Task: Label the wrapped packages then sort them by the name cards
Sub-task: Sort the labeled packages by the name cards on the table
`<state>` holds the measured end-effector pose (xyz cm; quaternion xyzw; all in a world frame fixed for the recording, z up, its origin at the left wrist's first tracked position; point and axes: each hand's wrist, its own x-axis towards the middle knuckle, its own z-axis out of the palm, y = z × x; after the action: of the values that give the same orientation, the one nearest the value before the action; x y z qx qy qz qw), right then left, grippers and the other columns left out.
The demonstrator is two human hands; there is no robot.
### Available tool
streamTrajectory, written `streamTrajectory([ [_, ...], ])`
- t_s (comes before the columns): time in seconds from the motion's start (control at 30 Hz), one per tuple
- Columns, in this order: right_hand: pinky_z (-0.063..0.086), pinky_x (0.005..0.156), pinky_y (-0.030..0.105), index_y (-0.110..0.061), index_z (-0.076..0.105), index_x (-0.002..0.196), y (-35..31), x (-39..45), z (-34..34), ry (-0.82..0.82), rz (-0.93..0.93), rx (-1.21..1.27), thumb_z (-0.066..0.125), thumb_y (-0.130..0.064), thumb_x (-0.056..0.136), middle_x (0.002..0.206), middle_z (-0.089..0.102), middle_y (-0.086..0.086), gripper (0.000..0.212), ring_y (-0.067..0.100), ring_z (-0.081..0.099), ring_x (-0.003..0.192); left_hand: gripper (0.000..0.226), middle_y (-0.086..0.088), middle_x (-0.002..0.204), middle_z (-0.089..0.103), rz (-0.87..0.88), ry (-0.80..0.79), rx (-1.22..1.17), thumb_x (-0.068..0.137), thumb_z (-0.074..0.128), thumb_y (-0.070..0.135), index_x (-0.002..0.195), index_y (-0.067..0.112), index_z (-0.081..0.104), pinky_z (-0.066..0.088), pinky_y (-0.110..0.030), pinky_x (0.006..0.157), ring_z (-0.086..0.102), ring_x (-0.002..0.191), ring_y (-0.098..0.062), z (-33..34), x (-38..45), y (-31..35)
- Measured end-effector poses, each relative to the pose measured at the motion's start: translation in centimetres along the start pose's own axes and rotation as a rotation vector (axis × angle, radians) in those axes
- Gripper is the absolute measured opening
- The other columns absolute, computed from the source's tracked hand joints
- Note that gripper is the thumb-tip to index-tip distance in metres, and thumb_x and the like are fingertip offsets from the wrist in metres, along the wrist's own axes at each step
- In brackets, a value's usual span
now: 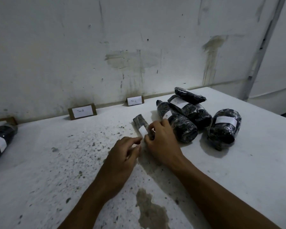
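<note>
Just left of the package pile, right hand grips a small wrapped package; left hand pinches its white label.

**Bare arms, nothing worn, as far as the head cam showed**

Only two forearms and hands were in view. Both arms were bare right down to the bottom edge, so no sleeves showed. The left hand and right hand had no gloves. I couldn't spot any rings, watch or wristband on the sides facing the camera
</note>
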<state>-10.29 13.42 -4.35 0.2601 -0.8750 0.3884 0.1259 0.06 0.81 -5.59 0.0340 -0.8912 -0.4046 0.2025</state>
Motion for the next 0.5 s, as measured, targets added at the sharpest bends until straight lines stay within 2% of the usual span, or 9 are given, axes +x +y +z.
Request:
streamTrajectory([
  [0.07,0.051,0.095,0.039,-0.011,0.058,0.120,-0.2,0.0,-0.1,0.005,-0.007,-0.008,0.068,-0.022,0.094,0.124,0.043,0.007,0.030,0.023,0.049,0.111,0.031,0.024,0.122,0.059,0.035,-0.008,0.028,0.105,0.045,0.038,0.132,0.036,0.060,0.042,-0.004,0.087,0.053,0.112,0.011,0.0,0.1,0.1],
  [0.13,0.048,0.098,0.037,-0.010,0.057,0.126,-0.4,0.1,-0.6,0.037,-0.032,0.016,0.066,-0.022,0.096,0.130,0.043,0.009,0.034,0.024,0.046,0.117,0.028,0.024,0.120,0.059,0.046,-0.007,0.039,0.105,0.047,0.035,0.128,0.037,0.061,0.040,-0.001,0.088,0.052,0.111,0.011,0.0,0.1,0.1],
  [0.23,0.046,0.097,0.034,-0.009,0.061,0.123,-0.9,0.4,-2.3,0.121,-0.101,-0.005,0.066,-0.017,0.095,0.128,0.048,0.009,0.030,0.024,0.048,0.117,0.025,0.022,0.121,0.059,0.019,-0.004,0.028,0.106,0.049,0.031,0.125,0.037,0.064,0.042,-0.002,0.087,0.053,0.111,0.013,-0.2,0.0,0.1],
  [0.3,0.047,0.094,0.041,-0.011,0.064,0.118,-0.6,0.7,-3.4,0.239,-0.115,-0.181,0.068,-0.018,0.091,0.123,0.055,0.010,0.028,0.029,0.050,0.114,0.026,0.020,0.121,0.060,0.011,-0.002,0.000,0.105,0.050,0.030,0.125,0.033,0.065,0.044,-0.003,0.085,0.054,0.109,0.013,-0.3,-0.2,0.2],
  [0.4,0.041,0.092,0.048,-0.015,0.061,0.123,0.3,1.0,-5.0,0.344,0.028,-0.481,0.067,-0.029,0.088,0.127,0.054,0.012,0.038,0.036,0.048,0.117,0.025,0.022,0.121,0.059,-0.002,-0.016,-0.021,0.105,0.050,0.032,0.124,0.034,0.066,0.047,-0.005,0.082,0.057,0.106,0.014,-0.3,-0.2,0.4],
  [0.5,0.037,0.097,0.053,-0.015,0.036,0.143,1.5,1.0,-5.7,0.297,0.226,-0.564,0.068,-0.038,0.084,0.136,0.040,0.017,0.071,0.040,0.041,0.123,0.024,0.021,0.120,0.062,-0.018,-0.009,-0.053,0.105,0.052,0.031,0.123,0.033,0.067,0.053,-0.012,0.081,0.061,0.103,0.010,-0.3,-0.3,0.4],
])
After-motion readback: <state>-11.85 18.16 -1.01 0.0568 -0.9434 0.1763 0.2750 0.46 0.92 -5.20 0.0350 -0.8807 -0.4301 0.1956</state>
